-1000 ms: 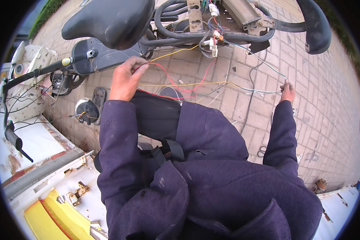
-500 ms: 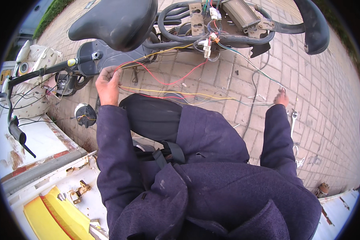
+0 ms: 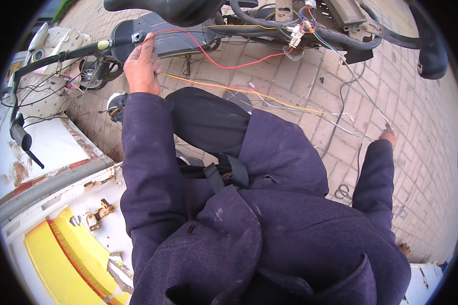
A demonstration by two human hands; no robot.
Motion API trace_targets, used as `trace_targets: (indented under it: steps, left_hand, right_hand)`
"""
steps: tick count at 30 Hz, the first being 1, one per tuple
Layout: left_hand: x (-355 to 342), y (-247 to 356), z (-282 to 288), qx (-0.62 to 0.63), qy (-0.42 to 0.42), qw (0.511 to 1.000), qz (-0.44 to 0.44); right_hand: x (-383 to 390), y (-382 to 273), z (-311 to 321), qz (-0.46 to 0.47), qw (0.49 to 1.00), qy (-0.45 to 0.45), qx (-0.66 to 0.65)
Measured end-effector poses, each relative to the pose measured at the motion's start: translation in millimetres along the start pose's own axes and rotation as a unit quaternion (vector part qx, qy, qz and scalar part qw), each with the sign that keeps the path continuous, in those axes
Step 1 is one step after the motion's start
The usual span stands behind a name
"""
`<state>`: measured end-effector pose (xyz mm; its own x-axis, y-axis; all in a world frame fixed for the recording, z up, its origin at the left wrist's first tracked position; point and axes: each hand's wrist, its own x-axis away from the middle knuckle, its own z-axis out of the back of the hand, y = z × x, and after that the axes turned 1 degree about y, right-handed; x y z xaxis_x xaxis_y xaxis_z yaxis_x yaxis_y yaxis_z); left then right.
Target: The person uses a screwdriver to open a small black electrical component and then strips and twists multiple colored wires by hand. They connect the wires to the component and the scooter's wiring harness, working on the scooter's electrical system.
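Observation:
My left hand [image 3: 143,68], raised on the left, pinches thin wires between thumb and fingers. A red wire [image 3: 228,67] sags from it to a white plug connector [image 3: 295,36] on the bike frame. A yellow wire [image 3: 262,93] stretches from below that hand across to the right. Far to the right, my right hand [image 3: 388,135] is closed on the ends of pale wires, its fingers partly hidden by the sleeve. A white and green wire pair [image 3: 359,81] runs down to it from the connectors.
The bike frame carries a black seat [image 3: 170,10] and a ribbed metal box [image 3: 348,12]. Its handlebar [image 3: 61,57] reaches left. A dark cable [image 3: 342,96] lies on the brick paving [image 3: 427,168]. A yellow panel [image 3: 61,259] rests on a white surface at lower left.
The view has shifted, so the bike sits higher and further right. My right hand has drawn the white and green wires nearer to me, and they hang straighter. Both hands keep their grip.

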<state>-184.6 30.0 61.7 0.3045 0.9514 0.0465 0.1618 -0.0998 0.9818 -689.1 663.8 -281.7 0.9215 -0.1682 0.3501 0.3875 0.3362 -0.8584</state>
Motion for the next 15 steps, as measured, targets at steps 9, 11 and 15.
trace_targets:
  steps: [9, 11, 15]
  left_hand:
    - [-25.1, 36.4, 0.9, -0.120, 0.045, 0.948, -0.292]
    - [-26.8, 41.8, 11.1, 0.043, -0.013, 0.982, -0.183]
    - [-32.0, 54.1, 39.9, 0.053, -0.006, 0.996, -0.068]
  right_hand:
    - [13.7, -68.7, 4.7, -0.068, 0.938, 0.142, -0.310]
    - [21.4, -57.3, -11.9, -0.144, 0.919, 0.016, -0.367]
    - [10.7, -32.8, 2.2, 0.002, 0.999, 0.023, -0.034]
